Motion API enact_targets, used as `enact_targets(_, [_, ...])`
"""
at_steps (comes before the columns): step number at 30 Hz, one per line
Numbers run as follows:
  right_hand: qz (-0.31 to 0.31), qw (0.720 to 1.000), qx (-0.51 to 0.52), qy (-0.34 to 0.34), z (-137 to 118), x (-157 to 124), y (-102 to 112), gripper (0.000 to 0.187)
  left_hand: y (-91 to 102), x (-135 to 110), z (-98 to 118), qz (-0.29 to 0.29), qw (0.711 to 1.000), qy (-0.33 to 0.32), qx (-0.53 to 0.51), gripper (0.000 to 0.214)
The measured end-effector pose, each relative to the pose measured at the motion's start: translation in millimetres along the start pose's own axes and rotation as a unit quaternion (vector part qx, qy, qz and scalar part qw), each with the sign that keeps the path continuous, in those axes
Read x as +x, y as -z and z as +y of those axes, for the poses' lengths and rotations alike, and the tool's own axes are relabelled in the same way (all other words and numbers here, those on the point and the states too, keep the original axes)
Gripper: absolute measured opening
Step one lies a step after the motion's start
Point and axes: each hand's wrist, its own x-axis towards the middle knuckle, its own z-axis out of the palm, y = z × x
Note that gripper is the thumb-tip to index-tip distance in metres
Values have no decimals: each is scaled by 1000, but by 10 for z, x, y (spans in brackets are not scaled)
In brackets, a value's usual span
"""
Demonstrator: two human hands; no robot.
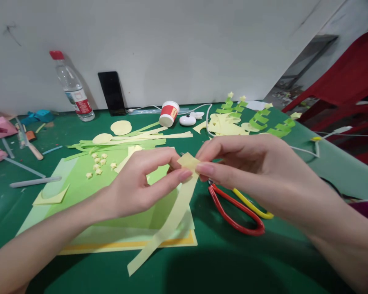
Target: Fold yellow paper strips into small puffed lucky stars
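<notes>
Both my hands pinch the folded top end of a pale yellow paper strip [171, 220] above the table. My left hand [141, 183] grips it from the left with thumb and forefinger. My right hand [248, 171] grips it from the right. The strip's free tail hangs down and to the left over a stack of green and yellow paper sheets [88, 228]. Several small folded yellow paper stars [98, 165] lie on the green sheet, left of my left hand.
Red and yellow handled scissors [239, 212] lie under my right hand. Cut paper strips [131, 141], green folded chains [263, 118], a red-white cup [169, 113], a water bottle [72, 87], a black phone [112, 93] and pink items [0, 126] sit on the green table [233, 265].
</notes>
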Motion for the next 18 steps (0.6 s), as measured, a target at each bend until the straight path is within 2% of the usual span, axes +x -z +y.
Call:
enact_targets(8, [16, 1000, -4, -10, 31, 21, -26, 14, -15, 5, -6, -16, 1000, 6, -13, 24])
enact_targets(14, [10, 999, -36, -7, 14, 7, -12, 15, -46, -4, -8, 12, 1000, 2, 6, 17])
enact_targets(18, [-7, 999, -41, 5, -1, 15, -2, 14, -30, -30, 15, -1, 999, 37, -32, 20])
